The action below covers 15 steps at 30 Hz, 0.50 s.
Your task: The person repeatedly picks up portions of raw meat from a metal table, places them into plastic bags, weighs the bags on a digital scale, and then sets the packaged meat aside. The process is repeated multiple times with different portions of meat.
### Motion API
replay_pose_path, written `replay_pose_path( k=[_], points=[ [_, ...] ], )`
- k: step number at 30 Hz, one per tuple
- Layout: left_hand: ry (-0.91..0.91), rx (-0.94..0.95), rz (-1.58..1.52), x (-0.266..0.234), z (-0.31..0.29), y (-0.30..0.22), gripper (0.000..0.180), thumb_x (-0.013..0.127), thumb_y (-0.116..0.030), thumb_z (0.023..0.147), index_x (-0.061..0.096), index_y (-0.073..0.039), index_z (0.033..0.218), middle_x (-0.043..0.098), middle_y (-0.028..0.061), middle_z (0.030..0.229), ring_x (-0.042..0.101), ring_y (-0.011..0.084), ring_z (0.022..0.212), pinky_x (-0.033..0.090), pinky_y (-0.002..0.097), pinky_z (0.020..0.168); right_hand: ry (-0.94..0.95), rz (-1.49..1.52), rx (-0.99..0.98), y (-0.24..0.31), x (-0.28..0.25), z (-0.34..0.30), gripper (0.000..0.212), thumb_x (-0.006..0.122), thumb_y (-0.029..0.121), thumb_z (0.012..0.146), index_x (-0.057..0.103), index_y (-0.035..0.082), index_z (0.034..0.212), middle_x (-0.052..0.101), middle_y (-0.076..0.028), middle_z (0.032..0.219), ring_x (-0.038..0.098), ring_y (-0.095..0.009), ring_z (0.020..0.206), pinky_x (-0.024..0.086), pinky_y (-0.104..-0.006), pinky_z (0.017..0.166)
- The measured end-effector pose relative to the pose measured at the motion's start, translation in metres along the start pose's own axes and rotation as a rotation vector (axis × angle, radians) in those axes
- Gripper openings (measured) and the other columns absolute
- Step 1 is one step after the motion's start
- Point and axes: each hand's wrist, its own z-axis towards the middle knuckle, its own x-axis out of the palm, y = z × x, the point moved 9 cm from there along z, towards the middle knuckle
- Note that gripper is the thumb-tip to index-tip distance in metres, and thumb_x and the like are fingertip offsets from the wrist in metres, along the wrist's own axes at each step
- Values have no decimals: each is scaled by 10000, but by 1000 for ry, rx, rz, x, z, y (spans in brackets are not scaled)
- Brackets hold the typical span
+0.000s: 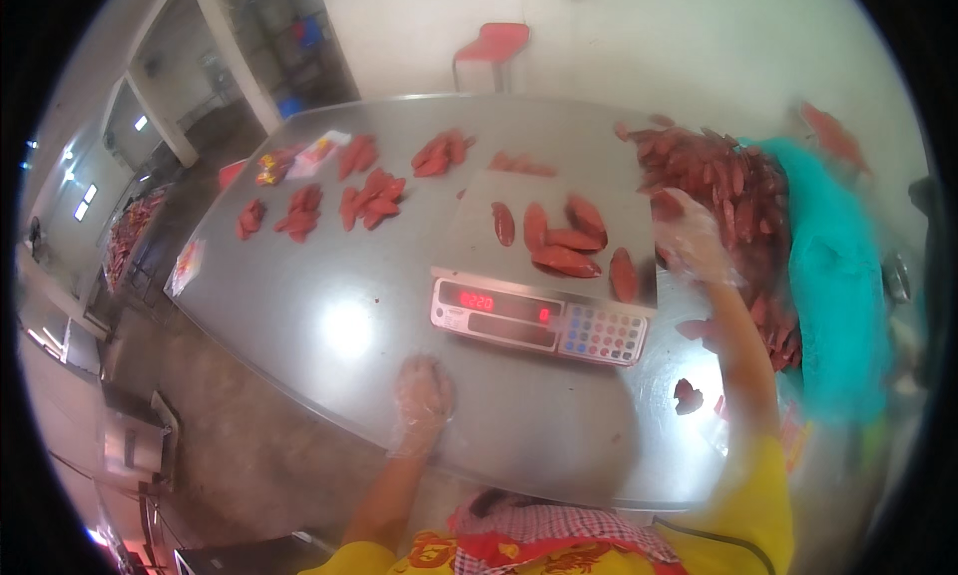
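Note:
A plastic-gloved right hand (694, 241), mine, is at the right edge of the scale with its fingers closed round a dark red oblong piece (667, 206). Several similar pieces, smooth and pointed at the ends, lie on the plate of the digital scale (539, 320); one is the long red piece (566, 263). Lit red digits and a keypad face me. My left hand (424, 390), gloved too, rests on the metal table (349, 286) near its front edge, fingers forward and holding nothing. A large heap of red pieces (738, 191) lies just beyond my right hand.
Several small piles of red pieces (374, 198) stand at the far left of the table beside printed plastic packets (317, 154). A turquoise mesh sack (833, 276) borders the heap at right. A loose dark scrap (689, 396) lies near my right forearm. A red stool (496, 43) stands behind.

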Motion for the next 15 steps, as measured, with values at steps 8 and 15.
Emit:
replay_pose_path(
  k=[8,15],
  points=[
    [-147,169,-141,-4,-13,13,201,653,-61,806,623,-22,1001,625,203,925,601,401,844,488,493,733,-183,-24,-155,52,4,10,344,728,214,835,711,32,1126,713,-157,1095,669,-256,1016,511,-358,910],
    [20,-161,-456,29,-35,53,221,644,-172,891,637,-59,1080,678,176,954,656,368,852,514,460,744,100,-963,-47,-136,6,-82,333,548,142,795,712,44,1068,685,-216,1102,638,-388,1069,500,-462,931]
  ],
)
